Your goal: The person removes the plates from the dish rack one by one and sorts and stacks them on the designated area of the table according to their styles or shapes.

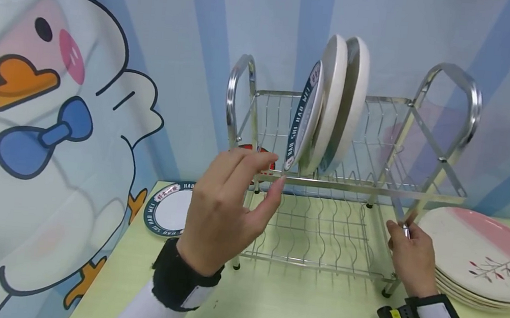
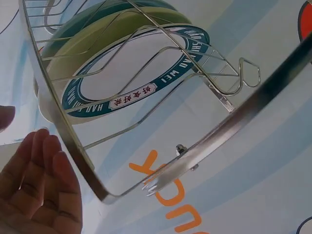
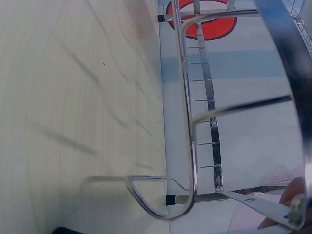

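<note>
A two-tier metal dish rack (image 1: 349, 187) stands on the table. Upright in its upper tier, side by side, are a small plate with a blue lettered rim (image 1: 301, 117) and two larger whitish plates (image 1: 330, 99). My left hand (image 1: 227, 202) is beside the upper tier's front rail, left of the small plate, thumb and fingers apart with nothing between them. In the left wrist view, its fingers (image 2: 63, 170) are just outside the rack's rail. My right hand (image 1: 414, 253) grips the rack's right front post; the right wrist view shows only part of that hand, behind the metal.
Another blue-rimmed plate (image 1: 169, 212) lies flat on the table (image 1: 268, 303) left of the rack, partly hidden by my left hand. A stack of pink-and-white plates (image 1: 477, 247) sits to the right. A printed cartoon backdrop (image 1: 187, 96) hangs close behind.
</note>
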Action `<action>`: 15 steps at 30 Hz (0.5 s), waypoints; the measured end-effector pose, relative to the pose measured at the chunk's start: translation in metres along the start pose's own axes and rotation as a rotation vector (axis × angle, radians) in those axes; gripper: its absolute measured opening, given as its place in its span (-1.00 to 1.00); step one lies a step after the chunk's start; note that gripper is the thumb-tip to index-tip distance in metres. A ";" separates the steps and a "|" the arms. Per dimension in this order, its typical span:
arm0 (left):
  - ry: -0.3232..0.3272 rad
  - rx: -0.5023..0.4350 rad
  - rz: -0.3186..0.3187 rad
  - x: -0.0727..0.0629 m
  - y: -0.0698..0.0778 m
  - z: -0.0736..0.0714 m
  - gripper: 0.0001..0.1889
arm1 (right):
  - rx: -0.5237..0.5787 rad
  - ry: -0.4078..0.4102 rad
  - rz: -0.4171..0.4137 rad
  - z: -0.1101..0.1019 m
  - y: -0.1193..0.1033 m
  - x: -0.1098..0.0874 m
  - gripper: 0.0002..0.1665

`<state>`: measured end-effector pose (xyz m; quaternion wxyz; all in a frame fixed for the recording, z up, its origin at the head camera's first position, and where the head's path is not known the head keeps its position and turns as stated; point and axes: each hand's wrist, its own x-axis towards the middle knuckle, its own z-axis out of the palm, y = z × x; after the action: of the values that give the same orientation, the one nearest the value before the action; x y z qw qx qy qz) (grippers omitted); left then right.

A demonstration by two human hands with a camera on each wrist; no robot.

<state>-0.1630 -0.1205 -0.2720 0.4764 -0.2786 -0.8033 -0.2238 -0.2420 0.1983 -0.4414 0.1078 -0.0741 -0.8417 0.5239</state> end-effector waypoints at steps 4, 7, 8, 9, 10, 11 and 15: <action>-0.022 0.051 -0.038 0.015 -0.002 0.013 -0.70 | 0.004 -0.007 -0.004 -0.001 -0.001 0.001 -0.44; -0.043 0.079 -0.063 0.023 -0.003 0.023 -0.68 | 0.005 -0.006 -0.007 -0.001 -0.002 0.001 -0.45; -0.050 0.090 -0.066 0.025 -0.003 0.026 -0.67 | 0.006 -0.006 -0.008 -0.001 -0.001 0.001 -0.45; -0.055 0.099 -0.068 0.028 -0.003 0.029 -0.66 | 0.004 -0.005 -0.010 -0.001 -0.001 0.001 -0.45; -0.061 0.108 -0.072 0.030 -0.003 0.031 -0.65 | 0.004 -0.006 -0.008 0.000 -0.001 0.001 -0.45; -0.067 0.117 -0.076 0.032 -0.003 0.033 -0.64 | 0.004 -0.004 -0.008 0.000 -0.001 0.001 -0.46; -0.108 0.132 -0.100 0.039 -0.001 0.037 -0.65 | -0.005 0.002 0.002 0.001 -0.001 0.001 -0.49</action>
<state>-0.2024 -0.0886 -0.2541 0.4380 -0.2179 -0.8537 -0.1785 -0.2436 0.1976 -0.4412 0.1081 -0.0757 -0.8429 0.5216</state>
